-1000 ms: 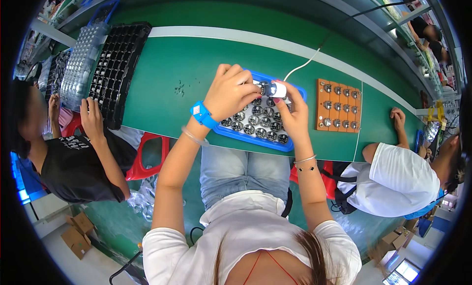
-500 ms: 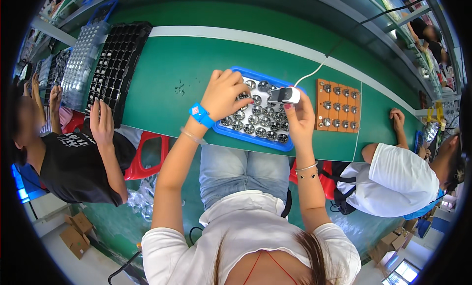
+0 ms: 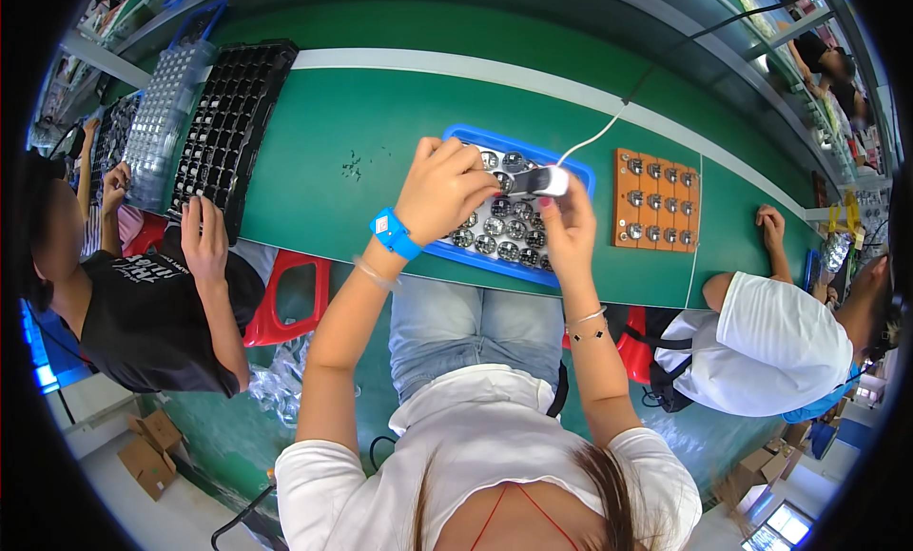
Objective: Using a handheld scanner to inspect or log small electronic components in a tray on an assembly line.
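A blue tray (image 3: 466,131) lies in front of me on the green bench, its white insert filled with several rows of small round shiny metallic parts (image 3: 494,226). My right hand (image 3: 571,223) is wrapped around a white corded handheld device (image 3: 550,181) with a dark grey body, its tip pointing left over the tray. Close to that tip, my left hand (image 3: 445,190) is closed in a pinch over the tray's left side. A round shiny part sits by its fingertips; whether it is gripped cannot be made out.
An orange block (image 3: 656,201) with rows of metal parts lies right of the tray. Tiny dark bits (image 3: 352,166) are scattered to the left, beyond them a black compartment tray (image 3: 233,123). Co-workers sit on both sides. The device's white cable (image 3: 599,133) runs up and back.
My right hand has brought the device left and slightly down, toward my left hand. My left fingers have drawn closer together near its tip.
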